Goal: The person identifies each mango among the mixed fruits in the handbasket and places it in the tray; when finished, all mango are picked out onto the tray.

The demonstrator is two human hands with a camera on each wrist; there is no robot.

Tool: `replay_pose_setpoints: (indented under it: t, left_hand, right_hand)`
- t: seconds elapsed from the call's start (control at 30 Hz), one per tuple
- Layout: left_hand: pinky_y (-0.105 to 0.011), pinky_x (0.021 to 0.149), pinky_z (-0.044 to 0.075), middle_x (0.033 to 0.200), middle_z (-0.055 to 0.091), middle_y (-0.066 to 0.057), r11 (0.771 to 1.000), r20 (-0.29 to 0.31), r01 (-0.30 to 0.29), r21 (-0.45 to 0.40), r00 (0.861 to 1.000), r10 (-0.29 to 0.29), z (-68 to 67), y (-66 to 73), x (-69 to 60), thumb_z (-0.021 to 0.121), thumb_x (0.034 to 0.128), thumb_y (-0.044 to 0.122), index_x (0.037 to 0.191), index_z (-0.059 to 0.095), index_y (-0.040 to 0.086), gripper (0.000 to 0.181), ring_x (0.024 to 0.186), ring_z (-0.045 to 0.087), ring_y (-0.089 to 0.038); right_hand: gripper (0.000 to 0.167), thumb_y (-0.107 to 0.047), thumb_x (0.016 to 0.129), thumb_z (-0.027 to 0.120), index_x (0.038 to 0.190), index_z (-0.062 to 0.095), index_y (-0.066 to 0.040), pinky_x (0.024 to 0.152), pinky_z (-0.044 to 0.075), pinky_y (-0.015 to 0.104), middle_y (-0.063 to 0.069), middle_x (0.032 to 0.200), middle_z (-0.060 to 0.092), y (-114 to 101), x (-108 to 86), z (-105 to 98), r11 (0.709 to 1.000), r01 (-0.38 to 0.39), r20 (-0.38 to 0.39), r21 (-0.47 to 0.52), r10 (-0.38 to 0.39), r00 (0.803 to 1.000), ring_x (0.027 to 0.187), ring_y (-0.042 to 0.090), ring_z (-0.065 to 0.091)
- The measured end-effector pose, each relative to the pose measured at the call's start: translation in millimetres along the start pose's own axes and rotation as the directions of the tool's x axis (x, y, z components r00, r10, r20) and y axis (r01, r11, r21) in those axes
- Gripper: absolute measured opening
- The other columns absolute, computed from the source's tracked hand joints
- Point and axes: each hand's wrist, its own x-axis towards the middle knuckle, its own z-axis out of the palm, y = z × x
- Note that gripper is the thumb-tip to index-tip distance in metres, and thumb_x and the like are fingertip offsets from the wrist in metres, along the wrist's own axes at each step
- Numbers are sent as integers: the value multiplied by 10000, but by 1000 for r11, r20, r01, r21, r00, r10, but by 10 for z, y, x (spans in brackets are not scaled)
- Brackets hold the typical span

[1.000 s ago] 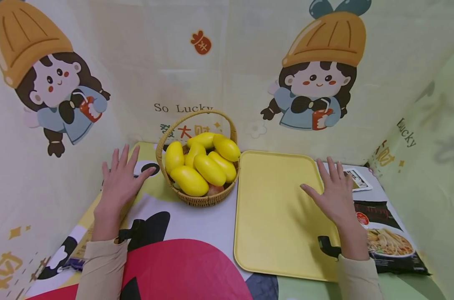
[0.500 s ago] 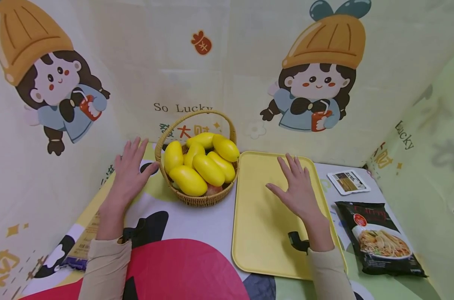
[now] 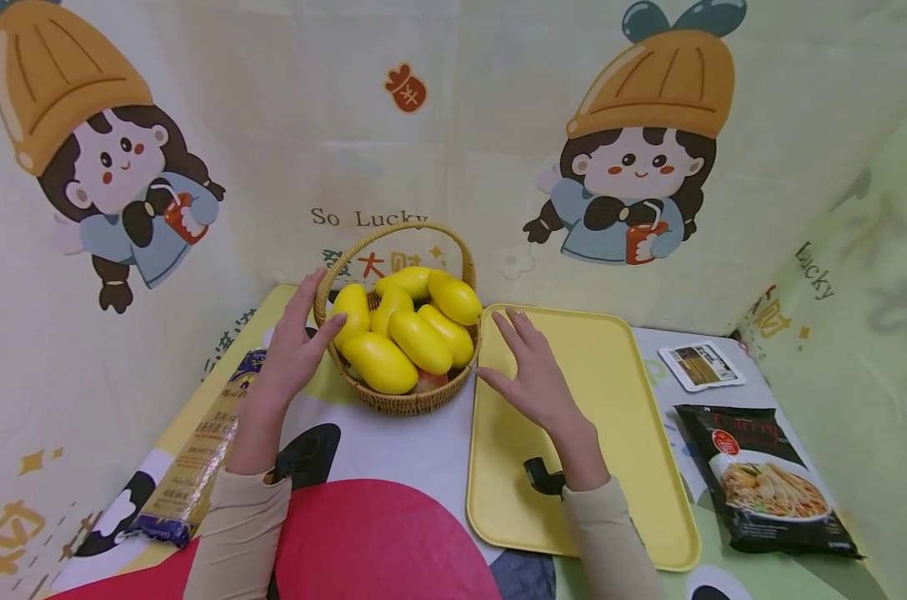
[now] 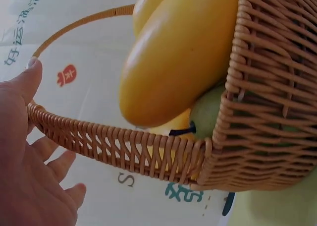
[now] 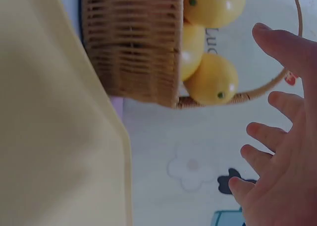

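A wicker basket (image 3: 404, 406) with a tall arched handle (image 3: 393, 229) is piled with several yellow mangoes (image 3: 419, 342). Under them a reddish fruit (image 3: 429, 382) shows in part, and the left wrist view reveals a green fruit (image 4: 207, 112). My left hand (image 3: 292, 354) is at the basket's left side, fingers extended and thumb spread; whether it touches the handle I cannot tell. To the right of the basket, my right hand (image 3: 534, 383) hovers over the left part of a yellow tray (image 3: 603, 417), fingers spread, holding nothing. In the right wrist view it is apart from the basket.
At the right lie a black noodle packet (image 3: 769, 483) and a small white-edged packet (image 3: 701, 365). A long gold packet (image 3: 198, 454) with purple ends lies left, partly behind the left forearm. Patterned cloth walls (image 3: 491, 108) stand at the back and sides.
Both hands have moved inward toward the basket, the right one leftward across the tray and the left one rightward. The basket and its fruit stay in place.
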Motion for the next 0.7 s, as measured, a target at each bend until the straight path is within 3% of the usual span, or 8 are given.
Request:
replay_pose_setpoints:
  t: [0.1,0.27,0.37,0.47,0.57,0.7]
  left_hand:
    - [-665,1202,179,1657,214,96,998,-20,15,-56,1000,-16,32,46,17,550,985,495,1547,189,485,667,1543,191,-271]
    - [-628,1215,199,1640,264,89,992,-46,12,-124,999,-18,71,120,38,553,985,488,1547,231,462,648,1525,245,-260]
    - [-601,1207,253,1598,367,25,986,-65,-3,-165,998,-8,96,160,50,545,997,465,1544,258,446,619,1483,327,-262]
    - [-510,1197,334,1521,482,-15,981,-93,-26,-193,996,8,116,203,70,517,1022,419,1536,286,438,563,1421,428,-230]
    - [-349,1162,407,1464,546,-33,976,-121,-43,-215,993,17,120,257,83,481,1047,359,1532,318,406,514,1366,503,-191]
    - [-130,1075,422,1410,589,-102,969,-158,-64,-237,987,27,96,378,60,457,1063,242,1536,385,237,478,1297,566,-227]
  right_hand:
    - [837,-457,888,715,1578,272,-293,1200,291,582,37,1660,220,-87,49,92,1000,11,11,20,-11,1000,1541,296,186]
    - [830,-460,888,717,1574,282,-290,1180,350,543,23,1655,222,-221,108,263,999,41,29,31,-42,999,1514,288,259]
    - [831,-464,882,723,1570,290,-293,1166,378,525,12,1655,224,-298,134,345,998,53,37,40,-54,998,1505,278,286]
    - [827,-439,875,739,1563,311,-275,1151,400,522,15,1647,244,-369,170,414,995,75,33,67,-77,996,1497,265,304]
    - [824,-418,874,748,1560,313,-282,1151,404,511,8,1647,243,-437,211,481,992,89,28,90,-92,995,1496,248,309]
    - [804,-393,880,748,1556,319,-311,1149,413,490,-11,1644,254,-517,257,560,990,94,18,107,-97,995,1496,229,318]
